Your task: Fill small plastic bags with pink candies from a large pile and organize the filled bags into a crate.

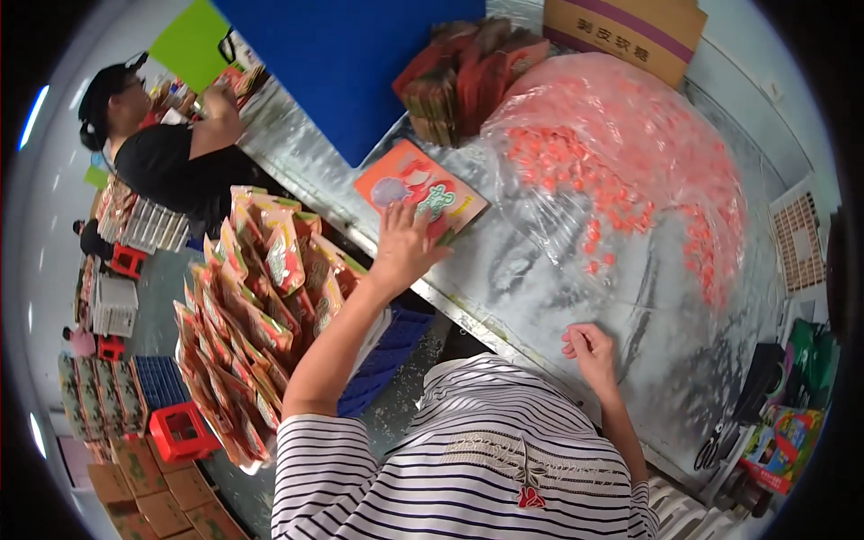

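Left hand: the left hand [405, 243] lies with fingers stretched out over the near part of a pouch [421, 171], not closed round it.
Right hand: the right hand [589, 349], well apart from the left, is loosely curled above the near side of the table; its palm is out of sight, so I cannot tell whether it holds anything.
Pouch: flat on the table, set at a slant near the left edge; orange-red, with white-and-green lettering, a pale purple shape, red fruit pictures and a paler end.
Sleeves: black-and-white striped shirt [486, 450], with a red flower on the chest.
Table: grey, shiny and scuffed metal table [540, 306].
Beyond the pouch: stacked pouches [450, 94] beside a big heap of small red pieces [621, 153], partly under a clear plastic sheet [558, 229]; a cardboard box [621, 40] behind, a blue board [351, 63] to the left.
Left of the table: a crowd of plump red bags [261, 315], a blue crate [387, 355], a red stool [183, 432] and cartons [162, 513].
Room: a co-worker [171, 162] in black at the far left end of the table.
Right side: black scissors [709, 448].
Hard to see: the hand covers part of the pouch's print; the cardboard box is cut off at the top; the small figures at far left are perhaps more workers.
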`<state>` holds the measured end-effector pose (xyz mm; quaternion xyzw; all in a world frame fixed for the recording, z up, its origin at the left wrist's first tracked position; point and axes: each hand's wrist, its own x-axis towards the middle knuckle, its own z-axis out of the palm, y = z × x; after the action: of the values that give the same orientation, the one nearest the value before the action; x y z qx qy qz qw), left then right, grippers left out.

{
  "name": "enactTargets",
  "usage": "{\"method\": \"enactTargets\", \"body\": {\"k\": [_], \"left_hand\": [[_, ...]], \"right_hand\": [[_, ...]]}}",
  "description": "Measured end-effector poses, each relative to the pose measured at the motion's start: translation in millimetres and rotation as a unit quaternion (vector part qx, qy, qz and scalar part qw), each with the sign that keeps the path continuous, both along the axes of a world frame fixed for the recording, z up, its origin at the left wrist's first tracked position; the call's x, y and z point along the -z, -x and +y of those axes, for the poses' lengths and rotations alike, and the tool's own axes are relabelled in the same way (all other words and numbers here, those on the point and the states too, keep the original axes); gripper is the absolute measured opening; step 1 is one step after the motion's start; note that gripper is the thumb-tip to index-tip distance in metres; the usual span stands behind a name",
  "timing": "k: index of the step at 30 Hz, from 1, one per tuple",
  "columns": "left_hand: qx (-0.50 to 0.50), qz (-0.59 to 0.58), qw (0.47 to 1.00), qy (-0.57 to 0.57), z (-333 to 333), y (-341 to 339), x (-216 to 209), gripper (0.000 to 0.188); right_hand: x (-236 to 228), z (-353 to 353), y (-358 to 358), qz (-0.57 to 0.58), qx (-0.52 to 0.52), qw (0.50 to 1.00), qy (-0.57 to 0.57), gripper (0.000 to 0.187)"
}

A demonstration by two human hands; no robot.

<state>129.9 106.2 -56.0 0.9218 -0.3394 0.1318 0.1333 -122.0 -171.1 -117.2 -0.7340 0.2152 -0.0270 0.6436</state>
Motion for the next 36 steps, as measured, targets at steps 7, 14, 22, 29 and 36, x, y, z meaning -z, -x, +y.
{"method": "enactTargets", "body": {"k": [7, 14, 22, 29, 36], "left_hand": [[-0.014, 0.155, 0.984, -0.090, -22.9, -22.3, 27.1, 0.055], [0.073, 0.059, 0.991, -0.093, -35.6, 6.3, 13.1, 0.027], [0.197, 0.162, 0.966, 0.029, -117.0, 137.5, 15.6, 0.046], [0.284, 0.175, 0.935, 0.117, -122.9, 128.6, -10.3, 0.054], [0.396, 0.054, 0.916, -0.014, -117.8, 105.9, -50.2, 0.069]], "right_hand": [[7.3, -1.6, 2.2, -0.022, 0.048, 0.996, -0.077, 0.018], [-8.5, 4.3, -20.4, 0.028, 0.007, 0.992, -0.120, 0.023], [-29.1, 26.1, -56.6, -0.034, -0.006, 0.998, 0.051, 0.029], [-34.3, 2.1, -45.6, -0.066, 0.081, 0.992, 0.077, 0.008], [-69.9, -3.4, -44.9, -0.099, -0.069, 0.993, -0.016, 0.011]]}}
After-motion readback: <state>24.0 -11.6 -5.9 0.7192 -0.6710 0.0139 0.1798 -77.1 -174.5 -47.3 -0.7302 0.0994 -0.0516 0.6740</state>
